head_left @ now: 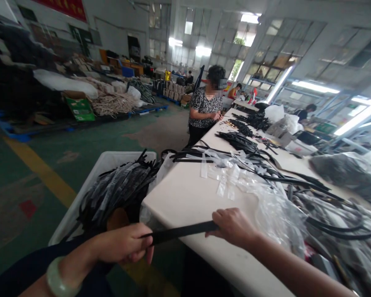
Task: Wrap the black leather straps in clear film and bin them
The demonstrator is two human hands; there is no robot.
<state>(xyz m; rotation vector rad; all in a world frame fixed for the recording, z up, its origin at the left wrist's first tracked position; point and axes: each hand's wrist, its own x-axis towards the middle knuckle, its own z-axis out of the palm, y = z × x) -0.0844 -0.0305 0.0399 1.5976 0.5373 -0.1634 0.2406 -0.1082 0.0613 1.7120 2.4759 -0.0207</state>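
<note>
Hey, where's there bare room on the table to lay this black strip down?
Bare white table shows just beyond the black strip you're holding, between the white plastic crate and the tagged black strips. Right of your right hand it's crowded: clear plastic bag and coiled black strips.

- One head-worn view, looking forward and down
- Nearest: the left hand (pixel 122 244) and right hand (pixel 231 227), low in frame
- Faces along a long white table (pixel 185 194), toward distant windows (pixel 275 45)
</note>
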